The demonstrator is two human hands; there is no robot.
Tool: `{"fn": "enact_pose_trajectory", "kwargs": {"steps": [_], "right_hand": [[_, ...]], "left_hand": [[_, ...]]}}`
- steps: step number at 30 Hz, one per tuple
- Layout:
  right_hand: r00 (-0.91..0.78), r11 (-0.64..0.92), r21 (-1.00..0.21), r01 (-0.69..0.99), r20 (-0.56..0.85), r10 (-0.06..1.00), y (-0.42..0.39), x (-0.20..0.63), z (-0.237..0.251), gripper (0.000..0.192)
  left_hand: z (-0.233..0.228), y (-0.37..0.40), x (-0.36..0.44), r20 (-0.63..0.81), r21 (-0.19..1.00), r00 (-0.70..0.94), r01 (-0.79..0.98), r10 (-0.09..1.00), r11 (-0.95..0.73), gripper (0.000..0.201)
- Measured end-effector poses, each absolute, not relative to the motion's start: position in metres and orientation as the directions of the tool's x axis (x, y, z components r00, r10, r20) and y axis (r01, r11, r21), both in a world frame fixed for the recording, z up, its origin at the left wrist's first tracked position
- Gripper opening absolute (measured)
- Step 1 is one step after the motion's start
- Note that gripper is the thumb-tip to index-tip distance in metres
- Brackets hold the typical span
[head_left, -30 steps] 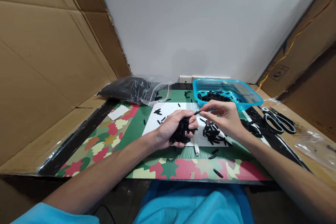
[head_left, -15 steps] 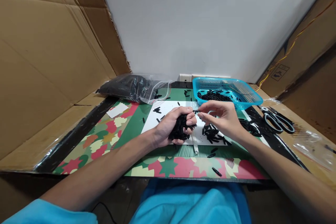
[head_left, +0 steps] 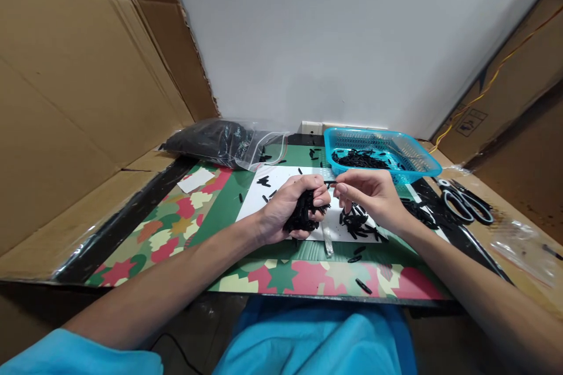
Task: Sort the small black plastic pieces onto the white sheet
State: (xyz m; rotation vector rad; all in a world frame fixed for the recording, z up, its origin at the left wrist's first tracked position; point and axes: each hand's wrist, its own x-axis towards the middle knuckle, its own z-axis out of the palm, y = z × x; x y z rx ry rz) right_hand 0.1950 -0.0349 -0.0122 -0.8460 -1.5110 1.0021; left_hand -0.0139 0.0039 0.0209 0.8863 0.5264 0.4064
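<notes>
Black pieces (head_left: 302, 215) inside left grip (head_left: 288, 205)

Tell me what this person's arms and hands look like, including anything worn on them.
The left hand and right hand are bare: no gloves, rings, watch or bracelets show. Both forearms are uncovered. A plain, bright blue sleeve appears on the left arm; the right sleeve is out of view.
</notes>
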Motion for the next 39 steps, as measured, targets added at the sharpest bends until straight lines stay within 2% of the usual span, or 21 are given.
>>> {"fn": "enact_pose_trajectory", "kwargs": {"steps": [6,12,20,31,35,39], "right_hand": [[-0.169,0.352,-0.934,-0.064,0.358,0.918,-0.036,0.189,-0.010,0.019],[-0.177,0.360,-0.933,-0.027,0.359,0.917,-0.035,0.192,-0.009,0.018],[-0.150,0.373,-0.927,0.048,0.363,0.920,-0.036,0.192,-0.010,0.019],[-0.145,0.383,-0.922,0.060,0.371,0.917,-0.037,0.193,-0.010,0.020],[-0.050,0.456,-0.862,0.223,0.457,0.888,-0.037,0.194,-0.004,0.018],[0.109,0.481,-0.652,0.587,0.652,0.751,-0.027,0.213,0.000,0.018]], "left_hand": [[0.021,0.002,-0.013,-0.236,0.827,0.795,-0.137,0.558,0.546,0.027],[0.020,0.003,-0.012,-0.246,0.821,0.800,-0.128,0.548,0.557,0.026],[0.018,0.007,-0.014,-0.349,0.754,0.806,-0.061,0.478,0.653,0.035],[0.017,0.007,-0.012,-0.350,0.755,0.802,-0.064,0.485,0.652,0.032],[0.019,0.005,-0.012,-0.316,0.790,0.798,-0.079,0.514,0.607,0.030],[0.019,0.003,-0.010,-0.328,0.826,0.808,-0.006,0.490,0.564,0.029]]}}
